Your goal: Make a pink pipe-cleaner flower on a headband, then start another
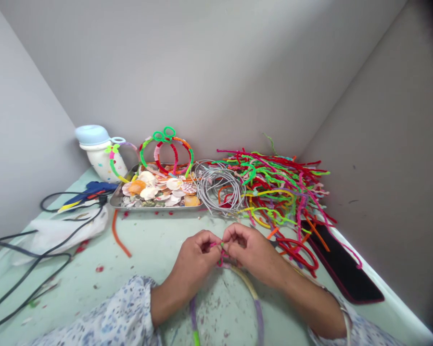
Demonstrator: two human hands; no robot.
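A person's two bare hands meet over a pale green worktop (pixel 144 259), near the middle of its near edge. The left hand (pixel 198 257) and the right hand (pixel 248 250) are almost touching, each with thumb and forefinger pinched on a small fuzzy pink and green piece (pixel 222 245). That piece sits at the top of a fuzzy hoop (pixel 246 282) banded in cream, purple and green, which curves down toward the near edge. The sleeves are white with blue flecks.

Toward the far edge, left of centre, a metal tray (pixel 157 208) holds seashells (pixel 166 186), with multicoloured fuzzy hoops (pixel 192 158) standing upright at its back. A white bottle (pixel 103 156) with a pale blue lid stands beside the tray, toward the far left corner. Right of the tray lies a coil of grey wire (pixel 221 192), then a tangled heap of bright fuzzy stems (pixel 274 180) filling the far right corner. A black mat (pixel 350 269) lies along the right edge. Black cable (pixel 14 247) and clear plastic wrapping (pixel 67 230) lie toward the left edge.
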